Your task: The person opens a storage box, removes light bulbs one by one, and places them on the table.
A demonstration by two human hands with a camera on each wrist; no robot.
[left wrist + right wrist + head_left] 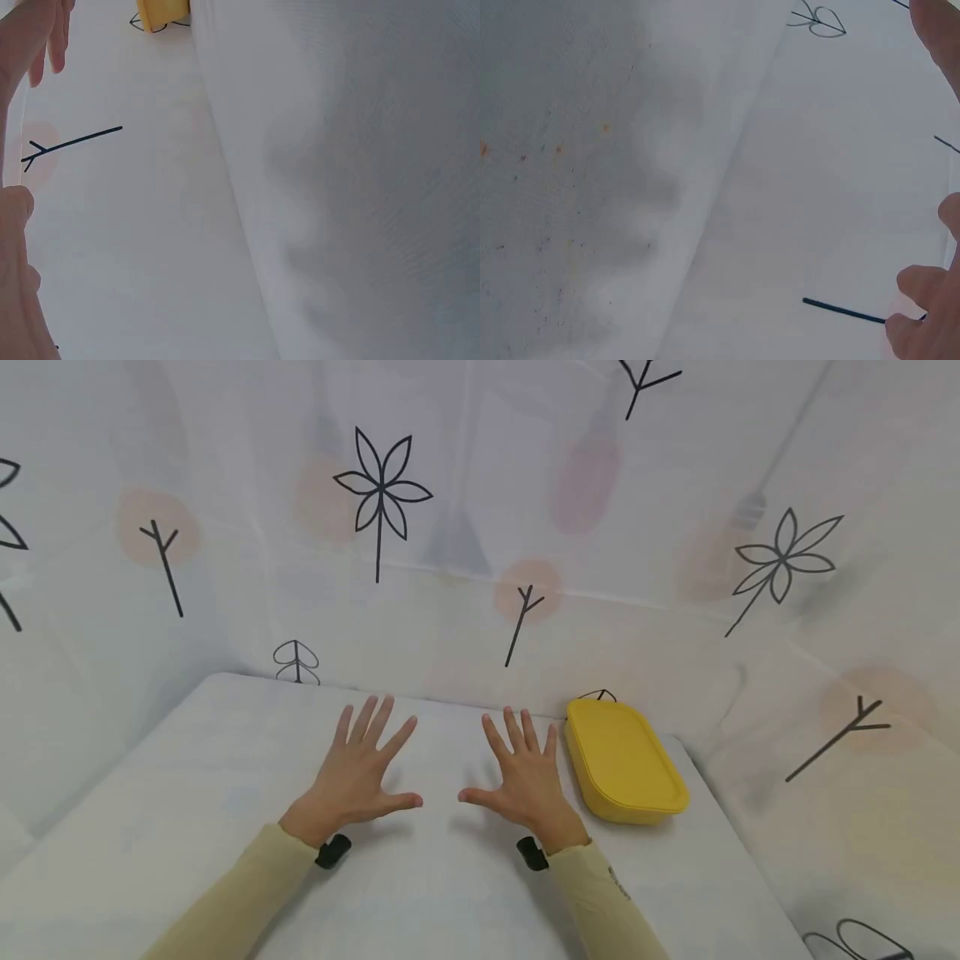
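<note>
In the head view the left hand is held over the white table with its fingers straight and spread, holding nothing. The right hand faces it in the same spread pose, thumb towards the left thumb, a gap between them. Just right of the right hand lies a yellow lidded case, which the hand does not visibly touch. Part of the left hand shows at the edge of the left wrist view, with a corner of the yellow case at the top. Fingers of the right hand edge into the right wrist view.
A white table carries both hands' shadows. Behind it and at its sides hangs a pale cloth printed with black flowers, twigs and pink spots. A dark wrist device sits at the left wrist, another at the right.
</note>
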